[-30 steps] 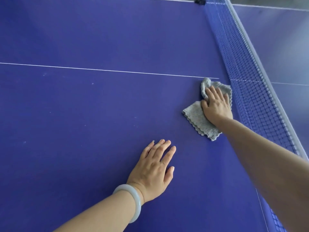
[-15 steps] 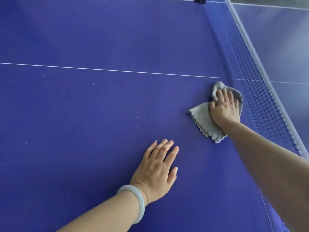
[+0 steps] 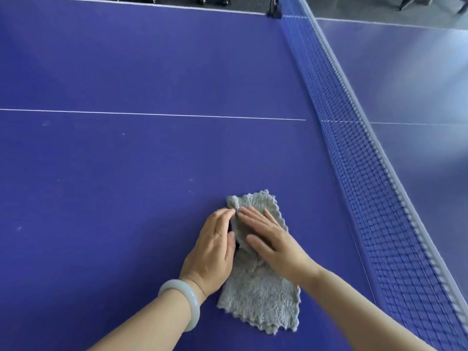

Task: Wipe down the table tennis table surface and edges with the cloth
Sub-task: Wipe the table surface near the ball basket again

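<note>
A grey fluffy cloth (image 3: 258, 300) with scalloped edges lies stretched out on the blue table tennis table (image 3: 114, 186), left of the net. My right hand (image 3: 273, 241) lies flat on the cloth's middle with straight fingers, pressing it down. My left hand (image 3: 212, 252), with a pale bangle on the wrist, is at the cloth's left side; its fingertips and thumb pinch a raised fold of the cloth near the far left corner. The two hands almost touch at the fingertips.
The blue net (image 3: 367, 178) with its white top band runs from the far post (image 3: 274, 8) toward the near right. A thin white centre line (image 3: 152, 114) crosses the table. A few small pale specks (image 3: 45, 123) dot the surface at left.
The cloth has come back from beside the net toward me and now lies spread lengthwise. My right hand moved with it. My left hand left the bare table and took hold of the cloth's fold.
</note>
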A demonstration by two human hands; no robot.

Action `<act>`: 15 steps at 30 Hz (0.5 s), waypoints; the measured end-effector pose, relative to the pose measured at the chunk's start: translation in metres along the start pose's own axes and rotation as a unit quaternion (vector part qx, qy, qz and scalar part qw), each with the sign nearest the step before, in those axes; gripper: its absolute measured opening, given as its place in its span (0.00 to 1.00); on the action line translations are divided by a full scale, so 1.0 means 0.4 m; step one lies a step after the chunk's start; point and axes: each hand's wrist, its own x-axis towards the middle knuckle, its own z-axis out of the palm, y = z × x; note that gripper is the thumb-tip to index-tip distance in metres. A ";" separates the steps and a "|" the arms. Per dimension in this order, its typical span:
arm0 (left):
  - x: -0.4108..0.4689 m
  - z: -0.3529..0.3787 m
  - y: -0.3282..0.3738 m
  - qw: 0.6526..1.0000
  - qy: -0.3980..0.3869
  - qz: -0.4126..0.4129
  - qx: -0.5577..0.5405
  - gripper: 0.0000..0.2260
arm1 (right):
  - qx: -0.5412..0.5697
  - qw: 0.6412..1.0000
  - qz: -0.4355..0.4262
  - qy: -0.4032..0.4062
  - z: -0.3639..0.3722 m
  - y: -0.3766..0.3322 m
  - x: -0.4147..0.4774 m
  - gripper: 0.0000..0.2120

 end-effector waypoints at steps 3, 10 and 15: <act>0.004 -0.001 0.001 1.000 -0.003 0.014 0.012 0.23 | 0.002 0.955 0.185 0.232 -0.088 0.071 0.018 0.20; -0.015 -0.004 0.015 0.990 0.038 0.074 0.111 0.16 | -0.187 0.912 0.290 0.221 -0.063 0.134 0.063 0.28; -0.021 0.099 0.134 0.960 -0.042 0.088 0.261 0.21 | -0.207 0.909 0.294 0.212 -0.068 0.142 0.069 0.30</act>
